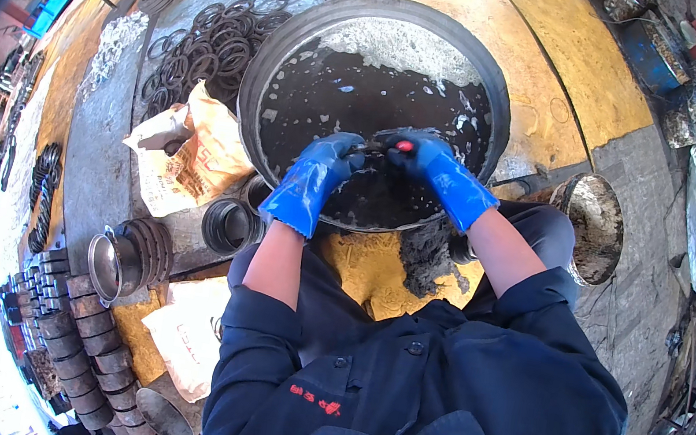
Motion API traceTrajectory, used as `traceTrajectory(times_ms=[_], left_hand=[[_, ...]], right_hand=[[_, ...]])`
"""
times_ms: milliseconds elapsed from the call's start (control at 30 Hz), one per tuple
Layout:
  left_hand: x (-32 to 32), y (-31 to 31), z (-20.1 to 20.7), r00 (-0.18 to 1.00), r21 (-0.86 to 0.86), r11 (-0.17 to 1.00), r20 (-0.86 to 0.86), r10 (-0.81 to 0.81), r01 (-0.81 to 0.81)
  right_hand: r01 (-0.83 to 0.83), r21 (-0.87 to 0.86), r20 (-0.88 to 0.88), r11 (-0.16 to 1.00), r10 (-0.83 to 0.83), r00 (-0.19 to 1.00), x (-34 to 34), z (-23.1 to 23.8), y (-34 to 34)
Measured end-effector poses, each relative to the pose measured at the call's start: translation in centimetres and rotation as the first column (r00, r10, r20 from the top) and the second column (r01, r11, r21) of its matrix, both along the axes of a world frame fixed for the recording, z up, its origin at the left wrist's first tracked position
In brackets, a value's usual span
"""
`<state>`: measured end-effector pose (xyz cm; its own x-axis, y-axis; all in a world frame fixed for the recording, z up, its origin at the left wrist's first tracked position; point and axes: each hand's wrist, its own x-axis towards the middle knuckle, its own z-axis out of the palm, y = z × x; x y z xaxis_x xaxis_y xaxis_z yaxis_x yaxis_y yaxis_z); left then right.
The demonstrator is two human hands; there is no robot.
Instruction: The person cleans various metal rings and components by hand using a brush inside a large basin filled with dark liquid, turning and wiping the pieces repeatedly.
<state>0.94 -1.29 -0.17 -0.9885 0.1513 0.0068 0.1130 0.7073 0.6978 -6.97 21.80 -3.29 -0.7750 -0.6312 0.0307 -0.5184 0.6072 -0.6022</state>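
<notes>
Both my hands wear blue rubber gloves and meet over a wide dark round tub [250,88] of black liquid [338,96] with pale foam along its far side. My left hand [323,170] has its fingers curled at the tub's middle, against something dark that I cannot make out. Close beside it, my right hand [432,160] is closed round a small thing with a red end [405,146]; its other end is hidden by the glove and the dark liquid behind.
Left of the tub lies a heap of black rings [211,51], with an open paper sack [193,151] nearer me. Stacked metal rings [231,226] and rows of dark cylinders [91,333] stand at lower left. A crusted bucket [591,229] is at right; dark sludge [431,260] lies below the tub.
</notes>
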Motion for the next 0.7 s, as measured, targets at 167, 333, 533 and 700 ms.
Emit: traceTrajectory(times_ms=[167, 333, 533, 700], left_hand=[[1.1, 0.9, 3.5, 0.905, 0.566, 0.729, 0.386, 0.178, -0.385], [0.8, -0.6, 1.5, 0.882, 0.735, 0.497, 0.441, 0.165, -0.461], [-0.4, -1.0, -1.1, 0.849, 0.84, 0.175, 0.47, 0.242, -0.515], [0.1, -1.4, 0.0, 0.824, 0.813, 0.2, 0.48, 0.301, -0.546]], right_hand=[[0.446, -0.142, 0.392, 0.884, -0.363, 0.845, 0.0, -0.1, 3.1], [0.214, -0.707, 0.338, 0.674, 0.056, 0.939, 2.6, 6.1, -2.9], [0.224, -0.663, 0.421, 0.714, 0.109, 0.9, 0.9, 6.5, -3.9], [0.299, -0.266, 0.29, 0.916, -0.219, 0.931, 0.9, 4.4, -1.9]])
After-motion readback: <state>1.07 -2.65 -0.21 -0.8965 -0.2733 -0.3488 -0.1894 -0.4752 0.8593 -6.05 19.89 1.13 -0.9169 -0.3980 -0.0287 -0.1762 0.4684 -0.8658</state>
